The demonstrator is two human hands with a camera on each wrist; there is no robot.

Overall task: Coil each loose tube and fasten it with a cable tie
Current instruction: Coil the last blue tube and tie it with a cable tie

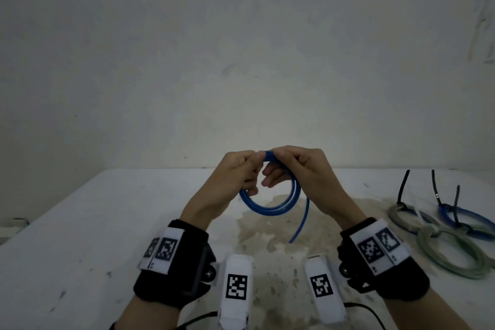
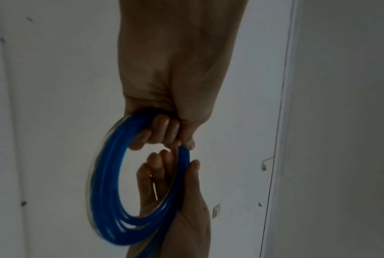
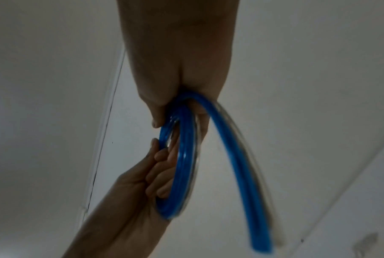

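A blue tube (image 1: 270, 207) is wound into a coil of a few loops and held up above the white table (image 1: 80, 222). My left hand (image 1: 241, 171) grips the coil's left side, fingers curled round the loops (image 2: 107, 192). My right hand (image 1: 292, 166) pinches the top of the coil, thumb against fingers, with the tube (image 3: 186, 157) running through it. A loose tail (image 1: 301, 222) hangs down from the coil's right side toward the table, blurred in the right wrist view (image 3: 248, 174).
At the table's right lie coiled tubes bound with black cable ties: a grey one (image 1: 401, 218), a blue one (image 1: 466, 220) and a grey-green one (image 1: 455, 254). A brownish stain (image 1: 267, 236) marks the table under the hands. A pale wall (image 1: 241, 61) stands behind.
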